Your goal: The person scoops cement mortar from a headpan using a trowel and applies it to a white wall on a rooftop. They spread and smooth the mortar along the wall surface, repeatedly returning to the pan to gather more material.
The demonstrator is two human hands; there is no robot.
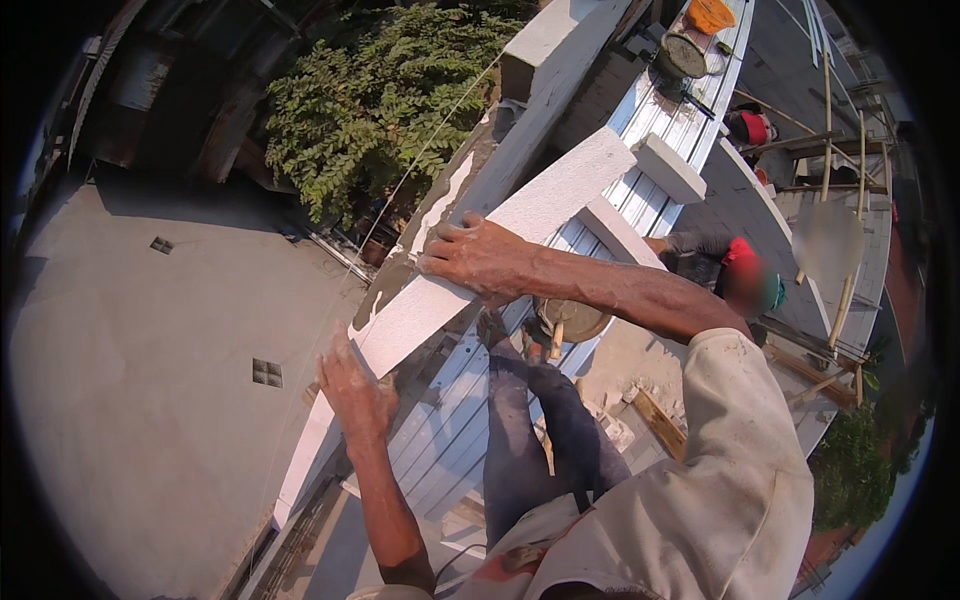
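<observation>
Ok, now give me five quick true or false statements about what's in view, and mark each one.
1. The right hand is on the long white block. True.
2. The left hand holds a trowel. False: no tool shows in it; it is at the block's lower end.
3. The container at the top right is blue. False: the container is orange.
4. Green foliage shows at the upper left. True.
5. Nobody else is in view. False: a co-worker's grey sleeve shows on the right.
</observation>
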